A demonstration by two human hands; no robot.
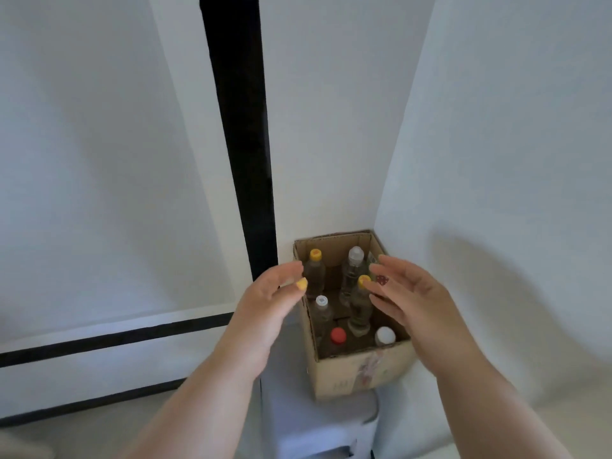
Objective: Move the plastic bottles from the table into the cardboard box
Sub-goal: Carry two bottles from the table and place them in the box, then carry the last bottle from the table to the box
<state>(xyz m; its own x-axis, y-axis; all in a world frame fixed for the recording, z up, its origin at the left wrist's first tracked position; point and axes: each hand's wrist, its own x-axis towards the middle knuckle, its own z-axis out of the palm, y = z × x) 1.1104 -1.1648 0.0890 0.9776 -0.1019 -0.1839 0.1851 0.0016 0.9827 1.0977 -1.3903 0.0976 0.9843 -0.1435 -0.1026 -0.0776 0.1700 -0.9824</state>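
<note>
An open cardboard box (361,372) stands in the corner, with several clear plastic bottles upright inside it. Their caps differ: yellow at the back left (316,254), clear at the back (356,255), yellow in the middle (364,281), white on the left (321,301), red at the front (338,335) and white at the front right (385,335). My left hand (265,306) hovers at the box's left rim with fingers apart, holding nothing. My right hand (410,299) is over the right rim, also spread and holding nothing. A yellow spot at my left fingertips could be a cap or a nail.
The box rests on a pale grey stand (318,422) pushed into the corner between two white walls. A black vertical strip (241,144) runs down the wall just left of the box. A black horizontal band (116,339) crosses the lower left.
</note>
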